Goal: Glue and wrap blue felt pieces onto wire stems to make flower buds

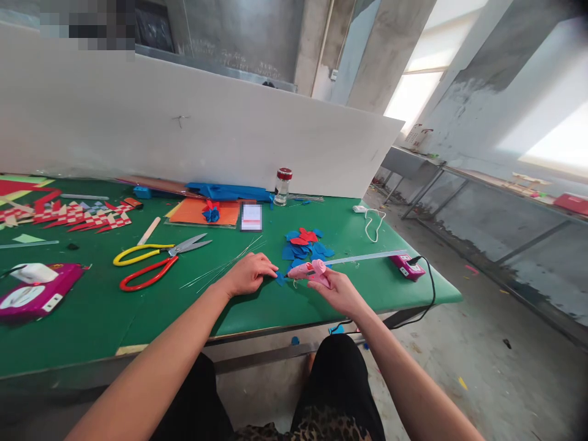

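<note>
My right hand (340,295) grips a pink hot glue gun (303,269) by its handle. From the gun's rear a long translucent glue stick (362,258) runs out to the right. Its nozzle points left, at or just above a small blue piece (280,279) on the green table. The curled fingers of my left hand (250,274) pinch or press that piece at its left edge; the exact contact is partly hidden. Just behind the gun lies a loose pile of blue cut pieces (298,251) with red pieces (307,235) on top.
Thin wires (225,267) and large scissors (160,254) lie left on the green table (257,318). Power strips sit at left (55,294) and right (408,267), with a black cord over the right edge. A jar (283,187) stands before the white board (229,122).
</note>
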The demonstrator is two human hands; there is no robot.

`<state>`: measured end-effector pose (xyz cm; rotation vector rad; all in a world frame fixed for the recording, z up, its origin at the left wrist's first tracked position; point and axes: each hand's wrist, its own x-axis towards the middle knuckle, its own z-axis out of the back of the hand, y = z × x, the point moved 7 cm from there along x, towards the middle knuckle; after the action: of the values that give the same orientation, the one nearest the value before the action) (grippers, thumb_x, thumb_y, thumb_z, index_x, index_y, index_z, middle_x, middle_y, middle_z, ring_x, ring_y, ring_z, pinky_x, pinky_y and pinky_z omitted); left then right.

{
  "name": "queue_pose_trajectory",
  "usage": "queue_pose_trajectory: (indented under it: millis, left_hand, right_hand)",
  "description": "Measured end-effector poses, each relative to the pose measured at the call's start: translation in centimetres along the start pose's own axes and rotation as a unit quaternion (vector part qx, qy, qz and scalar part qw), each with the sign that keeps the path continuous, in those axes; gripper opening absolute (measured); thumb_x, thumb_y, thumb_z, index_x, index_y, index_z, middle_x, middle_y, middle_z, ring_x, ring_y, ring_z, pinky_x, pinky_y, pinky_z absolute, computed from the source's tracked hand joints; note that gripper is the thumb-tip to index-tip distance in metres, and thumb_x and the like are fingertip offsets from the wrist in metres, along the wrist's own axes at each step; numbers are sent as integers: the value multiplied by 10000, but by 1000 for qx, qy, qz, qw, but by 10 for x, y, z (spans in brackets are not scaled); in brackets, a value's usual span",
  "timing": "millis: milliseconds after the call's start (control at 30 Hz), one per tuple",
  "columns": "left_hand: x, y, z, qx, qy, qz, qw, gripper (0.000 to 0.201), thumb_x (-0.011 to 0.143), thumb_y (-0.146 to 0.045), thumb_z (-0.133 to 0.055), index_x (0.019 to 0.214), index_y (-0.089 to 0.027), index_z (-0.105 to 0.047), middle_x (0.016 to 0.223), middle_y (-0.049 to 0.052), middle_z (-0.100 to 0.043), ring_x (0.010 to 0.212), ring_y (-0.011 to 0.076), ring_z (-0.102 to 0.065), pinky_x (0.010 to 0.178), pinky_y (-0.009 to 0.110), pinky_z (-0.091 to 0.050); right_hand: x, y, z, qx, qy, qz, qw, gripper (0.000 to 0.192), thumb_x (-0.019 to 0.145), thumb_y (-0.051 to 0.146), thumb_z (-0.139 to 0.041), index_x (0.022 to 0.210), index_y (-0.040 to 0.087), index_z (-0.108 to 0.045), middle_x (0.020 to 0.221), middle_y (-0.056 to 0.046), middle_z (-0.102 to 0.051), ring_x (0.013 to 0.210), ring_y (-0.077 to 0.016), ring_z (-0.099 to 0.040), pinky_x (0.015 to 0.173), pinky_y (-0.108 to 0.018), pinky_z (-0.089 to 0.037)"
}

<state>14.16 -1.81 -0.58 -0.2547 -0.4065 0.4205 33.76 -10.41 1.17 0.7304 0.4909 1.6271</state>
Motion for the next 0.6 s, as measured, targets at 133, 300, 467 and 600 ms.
queue_pose_trajectory:
  millis: [133, 300, 467, 600]
  left_hand:
    - [0, 0, 0, 3, -3, -3, 1000, 492, 708, 38, -496, 1000, -268, -746, 1116, -9, -743, 1032, 186, -609, 863, 339, -430]
    - [0, -1, 0, 9, 0, 0, 1000, 483, 716, 36, -495, 992, -269, -747, 1114, -11, -744, 1034, 189, -610, 862, 342, -431]
    - [0, -1, 0, 6, -2, -5, 1000, 479, 719, 30, -491, 998, -263, -747, 1118, -5, -742, 1033, 184, -608, 881, 338, -438]
    - [0, 0, -1, 4, -4, -11, 1000, 481, 712, 27, -490, 995, -264, -748, 1122, -4, -741, 1033, 181, -605, 889, 338, -445]
  right_hand:
    - [0, 0, 0, -15, -1, 16, 1000, 304, 866, 446, -518, 786, 168, -613, 693, -6, -570, 596, -139, -450, 564, -253, -315]
    - [0, -2, -2, -20, 7, 19, 1000, 301, 882, 437, -515, 852, 164, -637, 718, -12, -590, 621, -144, -472, 582, -252, -331]
    - [0, 4, 1, 43, 21, 18, 999, 330, 879, 440, -544, 1000, 161, -672, 790, -7, -621, 689, -154, -511, 650, -268, -391]
    - [1, 0, 2, 124, 52, -43, 990, 421, 908, 520, -497, 1012, 159, -686, 837, -35, -652, 691, -153, -540, 598, -259, -409]
